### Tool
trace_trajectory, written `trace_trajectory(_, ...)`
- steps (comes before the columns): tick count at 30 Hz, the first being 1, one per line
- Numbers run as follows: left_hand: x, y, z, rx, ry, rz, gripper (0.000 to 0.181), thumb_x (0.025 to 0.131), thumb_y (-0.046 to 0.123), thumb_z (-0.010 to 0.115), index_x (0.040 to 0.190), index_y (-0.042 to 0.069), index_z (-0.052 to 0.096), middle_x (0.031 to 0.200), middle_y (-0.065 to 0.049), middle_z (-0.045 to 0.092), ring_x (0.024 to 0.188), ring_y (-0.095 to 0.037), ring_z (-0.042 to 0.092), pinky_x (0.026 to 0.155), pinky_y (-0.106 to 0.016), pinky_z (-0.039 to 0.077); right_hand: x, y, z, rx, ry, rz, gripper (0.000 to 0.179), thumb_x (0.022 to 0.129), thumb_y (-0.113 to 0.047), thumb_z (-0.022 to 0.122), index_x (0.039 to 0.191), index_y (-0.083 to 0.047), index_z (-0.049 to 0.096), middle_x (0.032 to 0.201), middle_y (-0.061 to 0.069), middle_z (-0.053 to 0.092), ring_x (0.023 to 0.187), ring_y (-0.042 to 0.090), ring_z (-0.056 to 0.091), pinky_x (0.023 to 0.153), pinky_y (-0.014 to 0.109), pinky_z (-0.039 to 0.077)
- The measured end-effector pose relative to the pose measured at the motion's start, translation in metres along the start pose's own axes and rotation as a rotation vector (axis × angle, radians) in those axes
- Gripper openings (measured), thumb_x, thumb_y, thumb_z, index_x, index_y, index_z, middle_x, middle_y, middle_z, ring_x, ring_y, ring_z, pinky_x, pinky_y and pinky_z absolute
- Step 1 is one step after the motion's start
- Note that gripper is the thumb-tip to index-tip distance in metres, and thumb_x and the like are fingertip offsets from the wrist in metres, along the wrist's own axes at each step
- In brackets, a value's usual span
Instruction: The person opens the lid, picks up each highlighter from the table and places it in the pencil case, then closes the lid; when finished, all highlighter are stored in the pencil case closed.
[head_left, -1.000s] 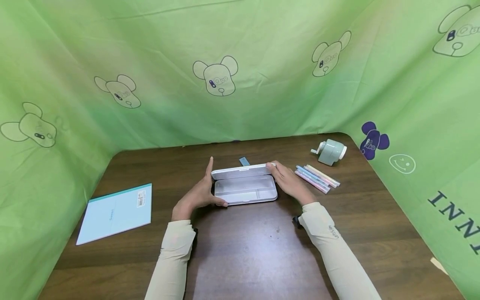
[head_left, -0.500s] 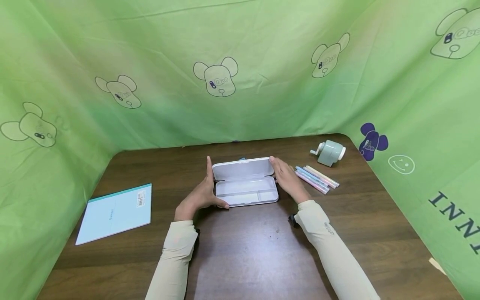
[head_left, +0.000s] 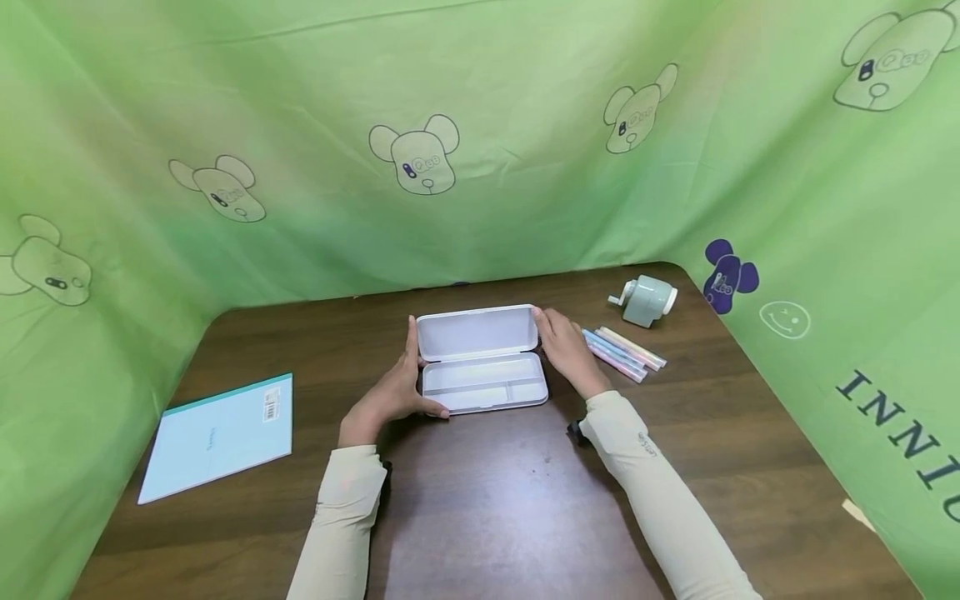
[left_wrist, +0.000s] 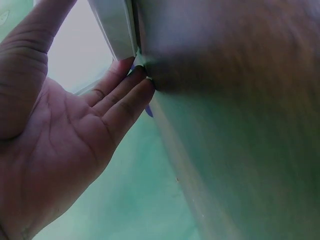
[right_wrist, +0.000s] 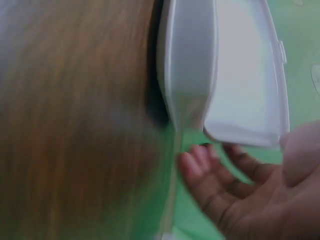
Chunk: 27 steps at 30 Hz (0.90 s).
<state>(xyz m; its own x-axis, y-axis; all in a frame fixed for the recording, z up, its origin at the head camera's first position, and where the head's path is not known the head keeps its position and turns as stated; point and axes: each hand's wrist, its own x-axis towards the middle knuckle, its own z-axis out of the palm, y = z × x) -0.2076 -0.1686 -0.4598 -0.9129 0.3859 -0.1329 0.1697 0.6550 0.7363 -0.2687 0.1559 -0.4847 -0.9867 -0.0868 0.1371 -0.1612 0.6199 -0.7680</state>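
A white pencil case (head_left: 465,372) lies on the brown table with its lid (head_left: 477,333) raised toward the back. Its divided tray holds nothing that I can see. My left hand (head_left: 386,398) holds the case's left end, thumb at the front corner and fingers reaching along the side to the back. In the left wrist view those fingers (left_wrist: 122,102) touch the case. At the right end, my right hand (head_left: 572,354) has its thumb on the lid's upper corner. The right wrist view shows its bent fingers (right_wrist: 215,187) behind and below the lid (right_wrist: 245,75).
Several pastel pens (head_left: 622,354) lie right of the case. Behind them stands a grey-green crank pencil sharpener (head_left: 647,302). A light blue notebook (head_left: 217,437) lies on the left. Green printed cloth (head_left: 322,225) hangs around the table's back and sides.
The lid has swung up and back, from partly raised to wide open, with my right hand at its corner. It now hides the small blue item behind. The head view has turned slightly right.
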Motion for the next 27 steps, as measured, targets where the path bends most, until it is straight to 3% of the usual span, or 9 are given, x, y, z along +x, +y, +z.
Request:
trace_trajectory(4,0.000,-0.001,0.000,-0.009,0.004,-0.014,0.167,0.076,0.020,0.104,0.163,0.018,-0.039,0.162,-0.034,0.038,0.146,-0.041,0.047,0.122,-0.059,0.033,-0.010,-0.003,-0.030,-0.008,0.083,-0.076,0.043,0.118,-0.029,0.049,0.134,0.007,0.066,0.128,0.028,0.069,0.122,0.045,0.064,0.108,0.058,0.047)
trace_trajectory(7,0.000,0.000,0.001,-0.004,0.006,-0.017,0.167,0.076,0.021,0.103,0.163,0.018,-0.039,0.161,-0.033,0.039,0.146,-0.040,0.047,0.122,-0.058,0.034,-0.016,0.018,-0.058,-0.034,0.160,-0.119,0.033,0.114,-0.018,0.059,0.132,0.009,0.068,0.124,0.029,0.069,0.114,0.045,0.066,0.103,0.057,0.050)
trace_trajectory(11,-0.001,0.000,-0.001,-0.001,-0.003,-0.013,0.166,0.077,0.022,0.103,0.164,0.016,-0.038,0.163,-0.034,0.037,0.146,-0.041,0.047,0.121,-0.058,0.034,-0.036,0.050,-0.101,-0.095,0.219,-0.104,0.029,0.109,-0.011,0.067,0.129,0.010,0.070,0.115,0.029,0.069,0.104,0.043,0.066,0.095,0.055,0.051)
trace_trajectory(13,-0.001,0.000,-0.003,0.000,-0.006,-0.010,0.166,0.077,0.021,0.103,0.164,0.015,-0.037,0.165,-0.034,0.033,0.145,-0.041,0.047,0.121,-0.058,0.035,-0.047,0.065,-0.119,-0.143,0.203,-0.058,0.031,0.108,-0.011,0.069,0.131,0.009,0.069,0.113,0.029,0.069,0.102,0.043,0.065,0.093,0.054,0.050)
trace_trajectory(16,-0.002,-0.001,-0.006,0.008,-0.008,-0.008,0.165,0.077,0.020,0.103,0.164,0.014,-0.037,0.164,-0.035,0.034,0.144,-0.042,0.047,0.121,-0.059,0.035,-0.061,0.086,-0.141,-0.201,0.108,0.020,0.035,0.108,-0.014,0.069,0.134,0.010,0.067,0.114,0.030,0.070,0.104,0.045,0.066,0.091,0.054,0.049)
trace_trajectory(21,-0.004,-0.003,-0.008,0.012,-0.004,-0.004,0.164,0.078,0.020,0.102,0.164,0.014,-0.038,0.163,-0.035,0.035,0.146,-0.042,0.047,0.122,-0.060,0.033,-0.069,0.101,-0.156,-0.190,-0.062,0.112,0.039,0.110,-0.021,0.067,0.137,0.008,0.067,0.126,0.032,0.071,0.114,0.049,0.068,0.093,0.057,0.051)
trace_trajectory(27,0.002,-0.011,-0.001,0.001,-0.003,0.044,0.168,0.076,0.030,0.104,0.164,0.017,-0.038,0.161,-0.035,0.037,0.142,-0.044,0.049,0.120,-0.062,0.035,-0.070,0.104,-0.161,-0.199,-0.078,0.139,0.033,0.108,-0.015,0.068,0.134,0.007,0.070,0.128,0.033,0.070,0.115,0.050,0.068,0.098,0.063,0.050)
